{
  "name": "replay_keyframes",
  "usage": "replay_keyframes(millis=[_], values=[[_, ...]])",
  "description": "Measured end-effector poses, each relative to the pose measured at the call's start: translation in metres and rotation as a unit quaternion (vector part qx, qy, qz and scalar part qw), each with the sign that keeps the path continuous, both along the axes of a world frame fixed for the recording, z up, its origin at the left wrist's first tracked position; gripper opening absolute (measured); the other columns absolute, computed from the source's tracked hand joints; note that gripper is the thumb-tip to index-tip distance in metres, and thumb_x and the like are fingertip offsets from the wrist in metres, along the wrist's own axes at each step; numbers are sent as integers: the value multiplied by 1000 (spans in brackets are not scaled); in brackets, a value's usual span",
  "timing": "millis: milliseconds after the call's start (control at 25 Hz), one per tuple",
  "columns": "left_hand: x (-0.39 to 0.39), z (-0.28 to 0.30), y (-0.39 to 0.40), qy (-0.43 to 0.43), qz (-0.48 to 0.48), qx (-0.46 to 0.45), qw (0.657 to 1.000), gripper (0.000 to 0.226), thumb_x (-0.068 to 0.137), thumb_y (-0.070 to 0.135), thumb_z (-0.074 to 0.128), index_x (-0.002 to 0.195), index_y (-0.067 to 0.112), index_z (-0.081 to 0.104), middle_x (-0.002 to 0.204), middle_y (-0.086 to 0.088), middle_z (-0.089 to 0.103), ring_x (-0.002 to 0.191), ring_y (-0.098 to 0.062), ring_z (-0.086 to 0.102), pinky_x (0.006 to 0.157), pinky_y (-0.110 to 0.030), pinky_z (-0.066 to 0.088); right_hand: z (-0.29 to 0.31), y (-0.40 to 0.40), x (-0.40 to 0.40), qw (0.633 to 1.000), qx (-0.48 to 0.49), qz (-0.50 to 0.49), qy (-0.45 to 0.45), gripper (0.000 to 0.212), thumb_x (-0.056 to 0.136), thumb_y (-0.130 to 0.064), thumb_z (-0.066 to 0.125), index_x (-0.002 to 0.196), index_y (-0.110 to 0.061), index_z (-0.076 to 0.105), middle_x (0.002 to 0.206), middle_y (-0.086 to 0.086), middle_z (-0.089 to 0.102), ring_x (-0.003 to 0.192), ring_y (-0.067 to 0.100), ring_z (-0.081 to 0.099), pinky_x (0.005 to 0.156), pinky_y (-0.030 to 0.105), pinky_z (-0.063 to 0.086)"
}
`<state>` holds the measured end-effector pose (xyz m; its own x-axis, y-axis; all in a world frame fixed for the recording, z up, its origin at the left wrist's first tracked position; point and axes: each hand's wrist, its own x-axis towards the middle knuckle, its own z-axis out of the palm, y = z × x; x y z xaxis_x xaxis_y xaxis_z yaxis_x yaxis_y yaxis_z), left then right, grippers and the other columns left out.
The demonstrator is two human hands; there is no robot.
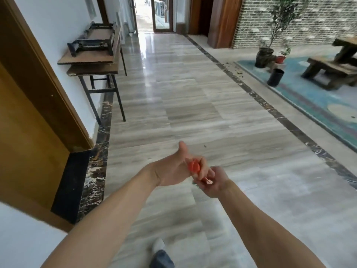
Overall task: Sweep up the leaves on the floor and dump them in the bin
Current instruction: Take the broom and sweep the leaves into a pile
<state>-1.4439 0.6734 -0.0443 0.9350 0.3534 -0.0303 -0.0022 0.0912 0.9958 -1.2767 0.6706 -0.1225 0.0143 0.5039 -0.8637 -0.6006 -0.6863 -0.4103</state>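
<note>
Both of my hands meet in front of me over the marble floor, each on an orange handle end (194,167). My left hand (173,169) wraps its fingers round the rounded orange top, thumb sticking up. My right hand (213,181) grips the handle just below; what the handle belongs to is hidden beneath my hands. Dark scattered leaves (230,67) lie far ahead on the right, along the dark floor strip by the carpet edge. A black cylindrical bin (275,77) stands on the blue-green carpet (318,105) near them.
A folding table (92,70) with stacked boards and a dark frame stands along the left wall. A wooden door frame (48,89) is close on my left. Potted plants (263,57) and a low wooden bench (328,72) occupy the carpet. The corridor runs ahead to a glass door (161,14).
</note>
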Motion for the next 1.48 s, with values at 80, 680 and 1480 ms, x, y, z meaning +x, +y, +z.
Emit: replay_keyframes(millis=[80, 680, 1480], values=[[2, -3, 51, 75, -21, 8, 997, 89, 72, 87, 32, 76, 1, 54, 74, 8, 63, 106, -27, 53, 113, -50, 28, -5, 59, 3, 999, -23, -30, -18, 22, 95, -10, 42, 96, 8, 54, 70, 12, 55, 58, 19, 57, 47, 22, 50], [69, -29, 345, 531, 11, 511, 675, 88, 87, 8, 51, 153, 30, -2, 137, -13, 38, 111, -36, 56, 82, -46, 50, 7, 360, 55, 978, 20, -206, -21, 34, 102, -14, 35, 70, -5, 44, 59, 5, 44, 55, 19, 45, 48, 33, 49], [159, -107, 852, 583, 214, 414, 665, 35, 84, 30, 46, 105, 18, 70, 108, -6, 71, 101, -33, 67, 81, -35, 52, -2, 849, 188, 940, 34, -339, 12, 36, 94, -38, 40, 67, -15, 39, 59, -2, 40, 50, 15, 40, 67, 30, 42]])
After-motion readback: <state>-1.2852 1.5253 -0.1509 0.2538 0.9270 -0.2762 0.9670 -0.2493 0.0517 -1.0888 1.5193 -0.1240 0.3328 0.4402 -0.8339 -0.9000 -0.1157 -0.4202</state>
